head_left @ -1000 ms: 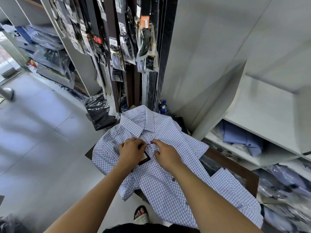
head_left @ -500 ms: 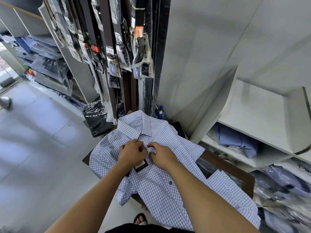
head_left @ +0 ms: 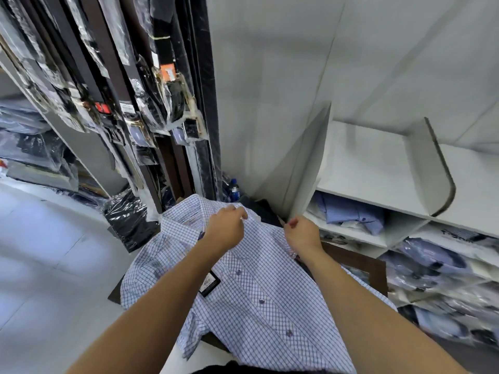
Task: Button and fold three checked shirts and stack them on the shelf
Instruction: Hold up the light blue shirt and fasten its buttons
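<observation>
A white shirt with a fine blue check [head_left: 259, 300] lies front up on a dark wooden table [head_left: 361, 265], its placket buttoned down the middle and a black tag near the chest. My left hand [head_left: 225, 228] grips the cloth at the collar end. My right hand [head_left: 302, 233] pinches the shirt's right shoulder edge, fingers curled. The white shelf [head_left: 364, 168] stands to the right, its upper compartment bare.
A lower compartment holds a folded blue shirt [head_left: 351, 211]. Bagged shirts [head_left: 432, 268] fill the shelves further right. Packaged belts [head_left: 172, 85] hang ahead, a black bag [head_left: 129, 220] lies on the floor, and a water bottle [head_left: 233, 190] stands behind the table.
Both hands have left the button at the chest and moved up and apart to the collar and right shoulder. The view has tilted upward.
</observation>
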